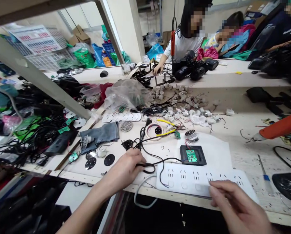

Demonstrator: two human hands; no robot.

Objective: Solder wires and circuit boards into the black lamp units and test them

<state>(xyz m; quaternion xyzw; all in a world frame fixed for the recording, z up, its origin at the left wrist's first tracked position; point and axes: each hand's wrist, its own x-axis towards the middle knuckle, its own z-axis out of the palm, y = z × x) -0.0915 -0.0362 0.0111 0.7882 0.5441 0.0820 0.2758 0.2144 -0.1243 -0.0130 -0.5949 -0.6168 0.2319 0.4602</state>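
Note:
My left hand [129, 167] is closed on a black cable [149, 168] at the table's front edge. The cable loops and runs right to a black square holder [201, 156] with a green circuit board [191, 156] in it. Thin wires join the board to a round metal-and-white part [192, 135] behind. My right hand [240, 206] hovers at the front edge of a white power strip [184, 177], thumb and forefinger brought together. Whatever lies between them, if anything, is hidden. A black plug [128, 144] rests behind my left hand.
Yellow-handled pliers [165, 133] lie beside a roll of tape [153, 132]. At right are an orange power tool [282, 125] and a screwdriver [265, 177]. Small white motors [182, 94] are heaped behind. A co-worker's hand [159, 67] reaches among black parts across the bench.

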